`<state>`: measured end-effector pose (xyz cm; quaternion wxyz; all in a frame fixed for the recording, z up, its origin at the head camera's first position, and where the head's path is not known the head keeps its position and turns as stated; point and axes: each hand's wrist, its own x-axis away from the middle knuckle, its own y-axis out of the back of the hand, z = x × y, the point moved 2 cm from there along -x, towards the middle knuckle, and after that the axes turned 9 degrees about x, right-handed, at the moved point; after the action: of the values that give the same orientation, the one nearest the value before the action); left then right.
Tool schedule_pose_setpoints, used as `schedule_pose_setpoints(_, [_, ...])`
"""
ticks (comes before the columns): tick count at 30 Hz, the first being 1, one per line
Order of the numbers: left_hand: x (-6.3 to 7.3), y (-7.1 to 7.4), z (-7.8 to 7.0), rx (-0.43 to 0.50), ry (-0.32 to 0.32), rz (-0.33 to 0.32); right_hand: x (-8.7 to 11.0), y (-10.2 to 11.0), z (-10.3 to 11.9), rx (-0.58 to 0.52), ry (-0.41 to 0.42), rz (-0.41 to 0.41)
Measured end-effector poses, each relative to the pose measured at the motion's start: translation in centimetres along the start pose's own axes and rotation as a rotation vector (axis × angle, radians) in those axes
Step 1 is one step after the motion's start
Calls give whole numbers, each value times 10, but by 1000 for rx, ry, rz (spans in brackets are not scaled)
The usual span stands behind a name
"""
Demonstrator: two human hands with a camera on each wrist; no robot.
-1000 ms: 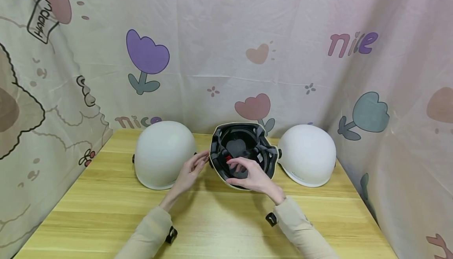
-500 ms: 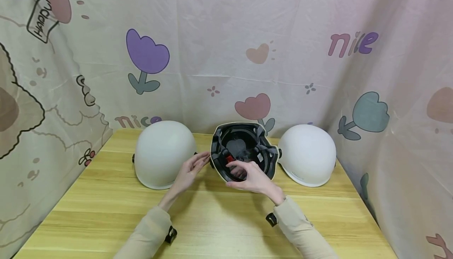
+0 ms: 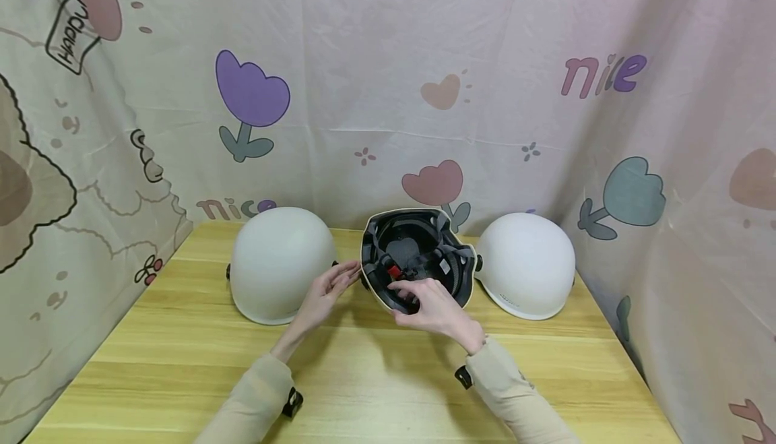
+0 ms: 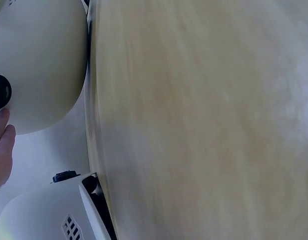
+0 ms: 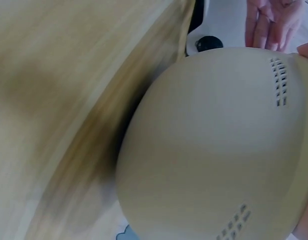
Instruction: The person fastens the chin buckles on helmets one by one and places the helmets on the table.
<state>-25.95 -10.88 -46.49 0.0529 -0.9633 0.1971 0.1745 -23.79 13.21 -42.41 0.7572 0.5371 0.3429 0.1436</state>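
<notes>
A white helmet (image 3: 368,296) lies upside down between two others, its black lining, grey straps and a red buckle piece (image 3: 395,272) showing. At its near rim my right hand (image 3: 432,306) grips with the thumb low on the edge and curled fingers over the inside. The fingers' far side is hidden. My left hand (image 3: 324,296) touches the helmet's left side with fairly straight fingers. In the left wrist view those fingertips rest beside a black round knob (image 4: 1,91) on the shell. The right wrist view shows the vented outer shell (image 5: 208,145) close up.
A white helmet (image 3: 281,265) stands dome up at the left, close to my left hand. Another white helmet (image 3: 527,265) stands dome up at the right, beside the upturned one. All are on a wooden table (image 3: 364,390), with a patterned cloth (image 3: 497,40) behind.
My right hand has moved slightly lower and to the right along the near rim, showing more of the red buckle piece. The left hand and the outer helmets stay put.
</notes>
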Motion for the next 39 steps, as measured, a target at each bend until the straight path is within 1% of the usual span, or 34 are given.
schedule_pose_setpoints(5, [0,-1,0,23,7,14,3,-3,-2,6,14,-15])
schedule_pose_setpoints(12, [-1,-4,-1,30,13,24,6,-7,-4,46,-6,-9])
schedule_pose_setpoints(18, [-1,-5,-2,44,-2,30,5,-6,-4,58,24,-57])
schedule_pose_setpoints(21, [-2,-5,-2,52,-5,38,5,-4,-5,48,29,-89])
schedule_pose_setpoints(27, [-1,-5,0,59,7,32,6,-2,-7,-14,15,-151])
schedule_pose_setpoints(32, [-1,-5,0,59,6,28,6,-1,-7,-42,39,-186])
schedule_pose_setpoints(34, [-1,-5,0,51,16,22,6,0,-7,-52,47,-200])
schedule_pose_setpoints(39, [0,-6,1,-10,57,2,5,1,-8,-83,68,-242])
